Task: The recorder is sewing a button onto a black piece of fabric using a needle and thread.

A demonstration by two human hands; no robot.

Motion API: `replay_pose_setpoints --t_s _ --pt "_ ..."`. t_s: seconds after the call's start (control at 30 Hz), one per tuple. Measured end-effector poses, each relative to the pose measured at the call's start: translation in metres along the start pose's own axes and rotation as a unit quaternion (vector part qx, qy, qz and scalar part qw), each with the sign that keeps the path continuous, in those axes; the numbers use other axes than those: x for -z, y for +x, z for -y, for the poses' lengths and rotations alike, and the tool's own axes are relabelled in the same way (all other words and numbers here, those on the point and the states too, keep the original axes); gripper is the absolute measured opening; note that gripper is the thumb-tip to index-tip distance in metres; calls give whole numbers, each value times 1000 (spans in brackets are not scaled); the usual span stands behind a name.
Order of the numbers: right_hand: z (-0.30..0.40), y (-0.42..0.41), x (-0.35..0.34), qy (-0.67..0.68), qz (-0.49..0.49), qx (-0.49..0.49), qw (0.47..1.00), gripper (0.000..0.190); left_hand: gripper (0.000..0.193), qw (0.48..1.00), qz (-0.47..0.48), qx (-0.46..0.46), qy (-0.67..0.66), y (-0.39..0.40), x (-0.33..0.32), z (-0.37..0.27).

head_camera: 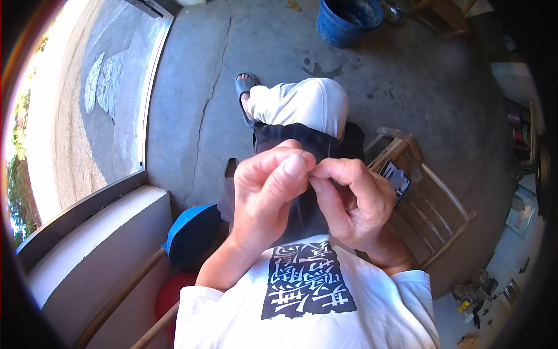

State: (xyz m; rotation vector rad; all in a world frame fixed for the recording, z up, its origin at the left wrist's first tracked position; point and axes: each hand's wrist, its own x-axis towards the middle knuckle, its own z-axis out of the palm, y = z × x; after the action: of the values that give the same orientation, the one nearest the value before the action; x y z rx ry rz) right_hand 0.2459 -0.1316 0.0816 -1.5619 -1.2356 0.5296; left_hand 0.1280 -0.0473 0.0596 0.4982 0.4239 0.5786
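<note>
My left hand [270, 187] and my right hand [357, 196] meet in front of my chest, above my lap. On each, the thumb and index finger are pinched together, and the fingertips of the two hands nearly touch. Whatever lies between the fingertips is too small to make out; it may be something very thin. Under the hands lie a dark cloth [301, 135] over my lap and a white-clad knee [314, 100]. My white T-shirt [226, 323] bears a dark printed panel.
A wooden chair [449, 192] holding some items stands at the right. A blue bucket [344, 26] is on the concrete floor [270, 43] ahead. At the left are a low white wall [104, 235], a blue object [187, 222], wooden poles [122, 296] and a glass door [130, 87].
</note>
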Motion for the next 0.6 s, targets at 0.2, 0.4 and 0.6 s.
replay_pose_setpoints --t_s 0.2,0.4,0.6 --pt "7 -3 11 -22 59 -10 998 17 4 833 -30 -236 500 5 11 -2" --pt "3 0 22 4 67 -62 996 11 7 816 136 -106 552 -7 26 -10" --pt "-6 -1 28 60 29 -95 993 4 15 930 8 -16 367 -12 24 -13"
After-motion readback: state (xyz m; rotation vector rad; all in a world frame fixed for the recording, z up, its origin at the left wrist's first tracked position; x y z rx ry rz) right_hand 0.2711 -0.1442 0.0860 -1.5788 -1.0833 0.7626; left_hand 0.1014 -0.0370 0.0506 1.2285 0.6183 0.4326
